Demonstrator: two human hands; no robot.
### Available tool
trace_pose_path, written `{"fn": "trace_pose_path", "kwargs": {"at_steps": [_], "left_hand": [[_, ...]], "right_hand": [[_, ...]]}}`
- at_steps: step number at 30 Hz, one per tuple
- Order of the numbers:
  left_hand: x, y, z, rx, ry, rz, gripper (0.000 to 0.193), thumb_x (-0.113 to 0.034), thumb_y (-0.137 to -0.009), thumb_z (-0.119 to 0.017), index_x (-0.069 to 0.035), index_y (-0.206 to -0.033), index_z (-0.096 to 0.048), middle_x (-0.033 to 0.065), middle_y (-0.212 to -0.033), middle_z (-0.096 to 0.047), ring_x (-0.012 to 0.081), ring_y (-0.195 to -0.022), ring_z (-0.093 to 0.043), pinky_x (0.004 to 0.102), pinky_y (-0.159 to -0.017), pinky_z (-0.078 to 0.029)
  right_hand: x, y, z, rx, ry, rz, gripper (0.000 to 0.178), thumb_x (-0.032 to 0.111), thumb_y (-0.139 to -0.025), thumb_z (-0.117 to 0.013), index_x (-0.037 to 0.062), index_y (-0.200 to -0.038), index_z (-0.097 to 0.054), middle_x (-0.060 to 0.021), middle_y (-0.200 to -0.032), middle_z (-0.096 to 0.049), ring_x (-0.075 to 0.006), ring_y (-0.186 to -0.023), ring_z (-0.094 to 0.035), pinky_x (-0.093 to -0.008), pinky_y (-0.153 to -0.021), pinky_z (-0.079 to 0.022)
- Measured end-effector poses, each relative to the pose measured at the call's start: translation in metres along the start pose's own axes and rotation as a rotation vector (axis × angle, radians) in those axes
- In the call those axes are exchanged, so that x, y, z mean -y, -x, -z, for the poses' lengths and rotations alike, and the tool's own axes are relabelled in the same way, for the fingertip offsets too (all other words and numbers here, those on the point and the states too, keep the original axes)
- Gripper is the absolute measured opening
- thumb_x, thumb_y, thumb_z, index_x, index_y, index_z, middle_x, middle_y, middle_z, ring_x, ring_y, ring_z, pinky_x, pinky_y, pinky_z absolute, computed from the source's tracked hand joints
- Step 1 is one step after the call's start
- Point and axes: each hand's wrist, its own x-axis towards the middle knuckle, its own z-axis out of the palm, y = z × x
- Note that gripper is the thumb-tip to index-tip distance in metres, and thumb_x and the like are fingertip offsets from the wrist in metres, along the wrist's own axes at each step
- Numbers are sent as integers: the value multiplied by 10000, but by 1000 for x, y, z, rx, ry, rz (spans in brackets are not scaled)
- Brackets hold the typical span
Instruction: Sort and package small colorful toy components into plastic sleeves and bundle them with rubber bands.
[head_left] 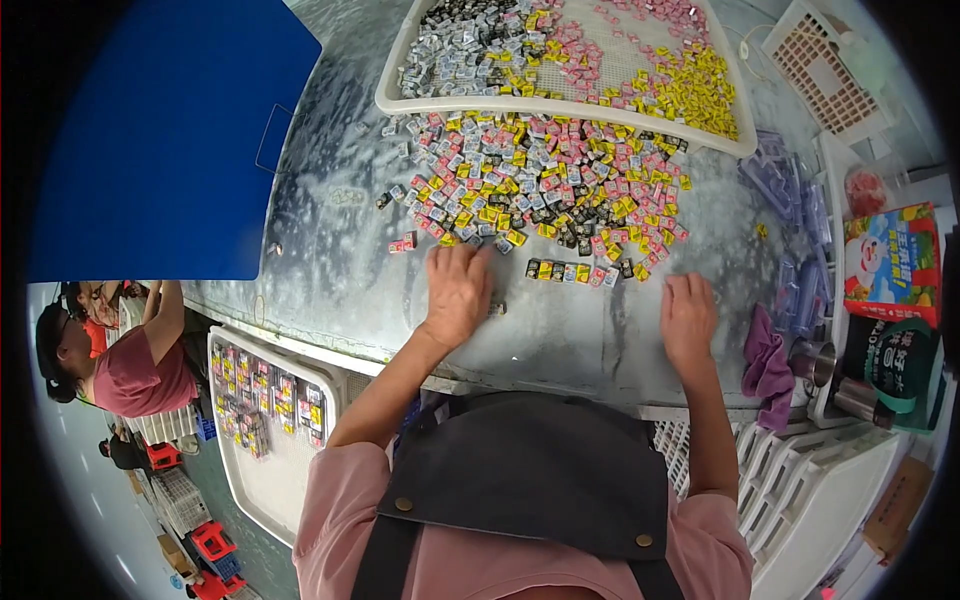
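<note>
Small printed blocks [540, 190] in pink, yellow, black and pale grey lie in a loose heap on the grey table. Before its near edge runs a short row of these blocks [560, 272], set side by side. At the heap's near left edge is my left hand [460, 290], its fingers bent down and close together. The thumb and anything under the fingers are hidden. One block [497, 310] lies against that hand's right side. My right hand [690, 315] rests right of the row, fingers stretched forward on the tabletop, with no block visible in it.
Behind the heap stands a large white tray [565, 108] of sorted blocks. A blue panel [180, 140] covers the far left. At right are clear plastic pieces [775, 180], a purple cloth [766, 365] and metal cups [812, 362]. A tray of packed sets [280, 475] sits lower left; a co-worker [140, 370] is beyond.
</note>
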Motion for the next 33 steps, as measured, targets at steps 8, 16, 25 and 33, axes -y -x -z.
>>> {"fn": "trace_pose_path", "kwargs": {"at_steps": [8, 16, 25, 33], "left_hand": [[-34, -18, -13, 148, 194, -164, 445, -87, -818, -696, 28, -1239, -612, 159, -1153, -576, 331, -1054, -543, 472, -985, -387], [-29, -23, -17, 218, 276, -175, 416, -81, -832, -720, -10, -1230, -623, 142, -1081, -579, 336, -983, -547, 445, -901, -413], [-40, 0, 18, 174, 319, -210, 391, -168, -832, -761, -18, -1174, -645, 156, -1088, -593, 339, -1008, -557, 455, -907, -424], [-46, 47, 19, 311, 357, -339, 364, -219, -809, -781, -25, -1095, -669, 135, -1054, -603, 330, -977, -568, 484, -995, -402]], "right_hand": [[47, -12, -15, 256, -349, 15, 272, 133, -893, -685, 34, -1133, -604, -179, -1085, -555, -415, -931, -614, -490, -765, -508], [40, -17, -27, 203, -487, 97, 324, 48, -851, -712, 19, -1144, -577, -184, -1080, -540, -410, -897, -617, -476, -768, -512], [48, -1, 6, 292, -528, 98, 318, 87, -836, -753, 16, -1100, -589, -152, -1067, -563, -354, -856, -631, -431, -738, -513], [67, 40, 10, 434, -436, 166, 317, 223, -799, -805, 45, -985, -619, -120, -995, -577, -322, -936, -610, -423, -783, -502]]}}
